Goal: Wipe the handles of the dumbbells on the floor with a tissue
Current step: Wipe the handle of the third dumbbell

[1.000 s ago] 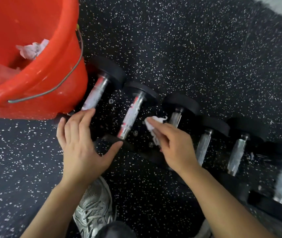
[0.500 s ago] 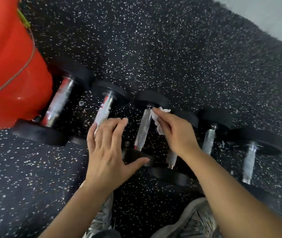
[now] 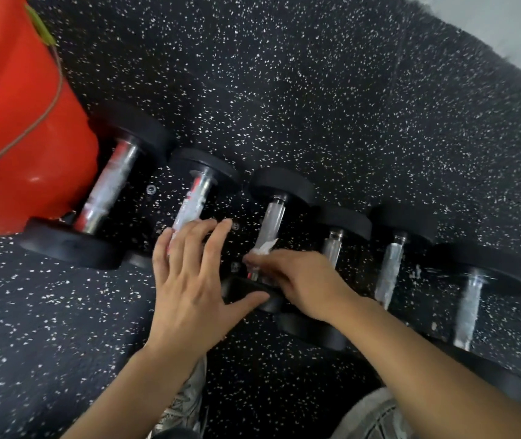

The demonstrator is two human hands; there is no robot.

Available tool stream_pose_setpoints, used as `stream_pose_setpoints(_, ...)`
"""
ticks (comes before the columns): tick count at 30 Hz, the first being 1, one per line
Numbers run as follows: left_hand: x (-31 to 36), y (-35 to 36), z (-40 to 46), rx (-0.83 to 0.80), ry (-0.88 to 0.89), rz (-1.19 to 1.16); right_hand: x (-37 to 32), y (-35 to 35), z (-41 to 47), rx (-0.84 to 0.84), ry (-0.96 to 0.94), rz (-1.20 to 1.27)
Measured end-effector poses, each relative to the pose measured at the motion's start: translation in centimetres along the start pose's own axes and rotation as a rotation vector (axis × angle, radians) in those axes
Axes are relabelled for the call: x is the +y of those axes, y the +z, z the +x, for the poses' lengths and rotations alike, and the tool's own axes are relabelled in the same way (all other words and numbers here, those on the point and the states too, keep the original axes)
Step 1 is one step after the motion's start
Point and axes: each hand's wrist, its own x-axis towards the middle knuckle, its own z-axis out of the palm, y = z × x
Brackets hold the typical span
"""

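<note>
Several black dumbbells with chrome handles lie in a row on the speckled floor. My right hand (image 3: 300, 282) presses a white tissue (image 3: 265, 247) around the near end of the third dumbbell's handle (image 3: 273, 213). Only a small corner of the tissue shows above my fingers. My left hand (image 3: 189, 277) is spread open, fingers over the near end of the second dumbbell's handle (image 3: 194, 198), thumb touching the third dumbbell's near weight (image 3: 246, 288). The largest dumbbell (image 3: 107, 188) lies at the far left.
A red bucket (image 3: 9, 128) with a wire handle stands at the left, against the largest dumbbell. More dumbbells (image 3: 389, 270) continue to the right. My two grey shoes (image 3: 183, 403) are at the bottom edge. A pale floor strip (image 3: 512, 30) shows at the top right.
My right hand slid the tissue down the third handle from its far end to its near end. My left hand stayed spread beside it. The camera view shifted slightly.
</note>
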Motion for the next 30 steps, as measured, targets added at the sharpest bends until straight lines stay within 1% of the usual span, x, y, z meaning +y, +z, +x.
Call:
stream_pose_setpoints(1, -0.1, 0.0, 0.0, -0.004, -0.010, 0.002, 0.2, -0.2, 0.0, -0.009, -0.021, 0.000)
stream_pose_setpoints(2, -0.2, -0.1, 0.0, -0.007, -0.018, 0.007, 0.4, -0.5, 0.1, 0.020, -0.021, 0.025)
stream_pose_setpoints(5, -0.7, -0.5, -0.1, 0.001, -0.041, 0.021, 0.9, -1.7, 1.4, 0.249, 0.070, 0.138)
stream_pose_setpoints(6, -0.9, -0.7, -0.1, 0.006, -0.051, 0.025, 1.2, -1.8, 2.1, 0.306, 0.107, 0.131)
stream_pose_setpoints(7, -1.1, -0.9, -0.1, 0.010, -0.064, 0.029, 1.4, -1.8, 2.7, 0.326, 0.144, 0.110)
stream_pose_setpoints(10, -1.7, -1.2, -0.4, 0.006, -0.097, 0.035, 1.4, -1.1, 3.3, 0.284, 0.195, 0.123)
stream_pose_setpoints(12, -1.8, -1.2, -0.5, -0.002, -0.099, 0.037, 0.8, -0.5, 2.8, 0.262, 0.137, 0.138)
stream_pose_setpoints(14, -1.9, -1.2, -0.4, -0.017, -0.104, 0.036, 0.3, 0.1, 1.9, 0.205, 0.063, 0.139)
stream_pose_setpoints(19, -2.5, -1.4, -0.5, -0.010, -0.076, 0.033, -0.2, -0.2, 0.8, -0.039, -0.074, 0.018)
stream_pose_setpoints(20, -2.7, -1.5, -0.5, -0.007, -0.076, 0.036, -0.3, -0.6, 0.9, -0.033, -0.082, 0.012)
stream_pose_setpoints(21, -2.8, -1.5, -0.5, -0.008, -0.083, 0.041, -0.4, -1.0, 1.0, 0.016, -0.074, 0.025)
stream_pose_setpoints(23, -2.7, -1.6, -0.5, -0.018, -0.105, 0.056, -0.2, -1.6, 1.8, 0.178, -0.005, 0.053)
stream_pose_setpoints(25, -2.4, -1.7, -0.4, -0.040, -0.120, 0.076, 0.3, -2.0, 2.8, 0.286, 0.095, 0.007)
stream_pose_setpoints(28, -1.9, -1.9, -0.2, -0.084, -0.111, 0.121, 0.9, -1.4, 3.4, 0.315, 0.166, -0.057)
stream_pose_setpoints(30, -1.4, -1.9, -0.1, -0.115, -0.100, 0.141, 0.9, -0.8, 2.8, 0.314, 0.134, -0.012)
